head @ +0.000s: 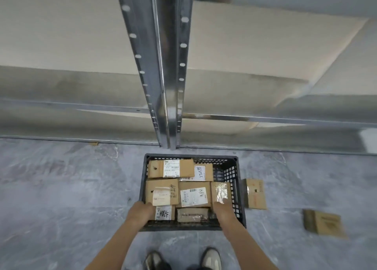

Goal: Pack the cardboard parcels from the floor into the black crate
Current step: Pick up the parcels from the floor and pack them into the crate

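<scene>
Black crate (238,190) standing on the grey concrete floor (61,188), far end close to the foot of a metal shelving upright (169,76). Inside it, flat cardboard parcels (193,195) lying side by side in three rough rows, most with white labels facing up, some with handwritten digits. Only the far right corner bare, with the mesh wall showing there.

Both bare arms reaching down into the near end of the crate. Left hand (140,209) in the near left corner, over a small labelled parcel and touching the near edge of the one beyond it. Right hand (223,210) in the near right corner, against the near edge of a parcel wrapped in clear tape. Only the backs of both hands on show, fingers pointing down and blurred. Impossible to tell whether grasping a parcel, pressing on it or hanging loose.

Still on the floor: a loose parcel (255,194) just beside the crate's right wall, and a farther parcel (323,223) well apart, further right and nearer the person.

Large cardboard cartons (255,41) on the shelves either side of the upright. Two shoes (212,258) at the bottom edge, toes toward the crate.
</scene>
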